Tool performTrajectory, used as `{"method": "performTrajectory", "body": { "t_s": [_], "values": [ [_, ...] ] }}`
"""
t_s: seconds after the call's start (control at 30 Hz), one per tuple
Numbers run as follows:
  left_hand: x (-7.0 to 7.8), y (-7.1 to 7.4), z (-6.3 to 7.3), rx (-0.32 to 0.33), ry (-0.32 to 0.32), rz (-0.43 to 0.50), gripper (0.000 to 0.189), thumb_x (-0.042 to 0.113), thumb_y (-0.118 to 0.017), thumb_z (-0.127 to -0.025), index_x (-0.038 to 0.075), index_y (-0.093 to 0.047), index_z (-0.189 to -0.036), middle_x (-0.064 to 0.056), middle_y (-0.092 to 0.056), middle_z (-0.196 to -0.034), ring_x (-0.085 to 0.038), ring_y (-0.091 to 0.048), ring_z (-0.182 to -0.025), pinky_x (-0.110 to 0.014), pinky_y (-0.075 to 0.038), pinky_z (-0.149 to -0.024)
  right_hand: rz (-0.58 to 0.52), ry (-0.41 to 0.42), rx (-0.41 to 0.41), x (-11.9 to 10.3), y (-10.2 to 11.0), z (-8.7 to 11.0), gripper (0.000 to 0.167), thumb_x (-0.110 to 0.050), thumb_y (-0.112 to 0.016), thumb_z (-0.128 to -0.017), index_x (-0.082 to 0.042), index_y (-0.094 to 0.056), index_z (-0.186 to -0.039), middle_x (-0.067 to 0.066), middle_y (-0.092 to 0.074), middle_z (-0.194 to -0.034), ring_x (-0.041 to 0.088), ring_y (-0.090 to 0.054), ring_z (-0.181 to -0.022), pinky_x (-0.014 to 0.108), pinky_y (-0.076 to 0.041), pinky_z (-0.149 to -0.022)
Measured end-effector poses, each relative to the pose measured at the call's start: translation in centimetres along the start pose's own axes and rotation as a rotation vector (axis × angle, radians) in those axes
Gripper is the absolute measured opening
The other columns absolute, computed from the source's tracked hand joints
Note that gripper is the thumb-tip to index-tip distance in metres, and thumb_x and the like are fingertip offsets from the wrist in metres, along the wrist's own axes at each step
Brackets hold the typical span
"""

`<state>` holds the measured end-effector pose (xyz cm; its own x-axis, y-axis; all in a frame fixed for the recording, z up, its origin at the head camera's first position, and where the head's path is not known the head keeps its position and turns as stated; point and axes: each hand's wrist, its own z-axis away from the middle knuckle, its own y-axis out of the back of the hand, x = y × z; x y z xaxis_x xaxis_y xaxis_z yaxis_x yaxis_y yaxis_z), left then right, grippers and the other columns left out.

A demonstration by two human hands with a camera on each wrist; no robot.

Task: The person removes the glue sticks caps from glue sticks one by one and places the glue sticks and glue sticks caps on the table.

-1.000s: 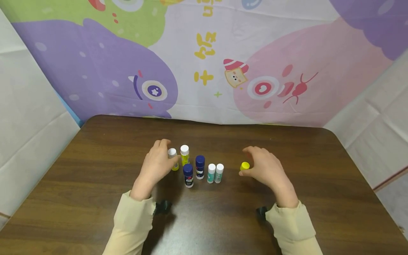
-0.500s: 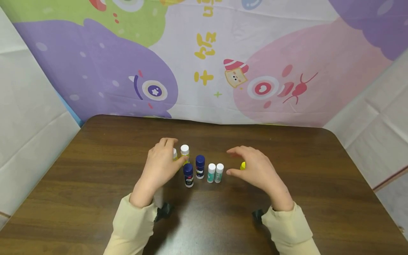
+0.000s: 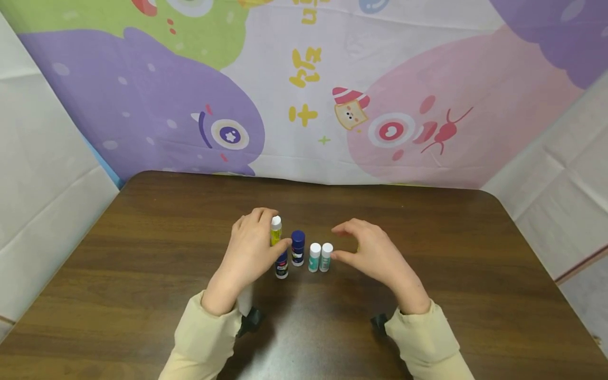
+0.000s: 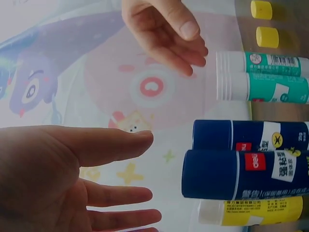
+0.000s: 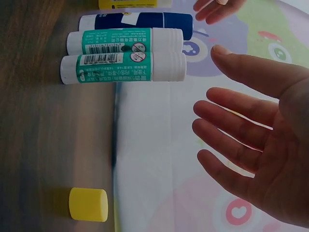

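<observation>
My left hand (image 3: 254, 250) hangs with spread fingers over the left of a row of upright glue sticks, holding nothing. It partly covers a yellow glue stick (image 3: 276, 235) with a white cap and the nearer blue glue stick (image 3: 282, 267). A second blue glue stick (image 3: 297, 248) stands just right of its thumb. My right hand (image 3: 375, 256) is also empty, thumb and fingers apart. Its thumb tip is right by the white cap of the right-hand green glue stick (image 3: 325, 259). Another green glue stick (image 3: 314, 258) stands beside that one.
Two short yellow cylinders, like caps, show in the left wrist view: one yellow cylinder (image 4: 261, 9) and another (image 4: 267, 36). My right hand hides them from the head. The brown table (image 3: 304, 322) ends at a printed cloth (image 3: 304, 148) behind.
My left hand has moved right, from the white-topped stick at the far left, which it now hides, to over the yellow one. My right hand has left the yellow cylinder and moved left towards the green sticks.
</observation>
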<state>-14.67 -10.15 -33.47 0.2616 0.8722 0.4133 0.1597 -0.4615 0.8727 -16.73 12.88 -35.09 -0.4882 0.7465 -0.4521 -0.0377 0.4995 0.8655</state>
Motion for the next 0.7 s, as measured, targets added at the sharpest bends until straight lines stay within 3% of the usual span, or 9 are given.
{"method": "performTrajectory", "body": {
  "t_s": [0.2,0.7],
  "values": [
    [0.4,-0.1,0.2,-0.015,-0.045,-0.011,0.056,0.030,-0.072,-0.076,0.000,-0.052,-0.119,-0.016,-0.053,-0.118,-0.030,-0.048,-0.113,-0.051,-0.030,-0.101,-0.008,-0.004,0.006,-0.3,-0.3,0.0,0.039,-0.027,-0.076,-0.072,-0.010,-0.065,-0.106,0.001,-0.064,-0.101,0.019,-0.060,-0.096,0.037,-0.047,-0.084],
    [1.2,-0.9,0.3,0.001,-0.224,0.006,0.052,0.025,-0.074,-0.074,0.003,-0.055,-0.116,-0.013,-0.052,-0.122,-0.030,-0.048,-0.116,-0.050,-0.030,-0.102,0.009,-0.025,-0.030,-0.8,-1.0,-0.1,0.030,-0.025,-0.073,-0.076,-0.011,-0.066,-0.102,-0.001,-0.064,-0.097,0.016,-0.060,-0.092,0.036,-0.049,-0.079]
  ]
}}
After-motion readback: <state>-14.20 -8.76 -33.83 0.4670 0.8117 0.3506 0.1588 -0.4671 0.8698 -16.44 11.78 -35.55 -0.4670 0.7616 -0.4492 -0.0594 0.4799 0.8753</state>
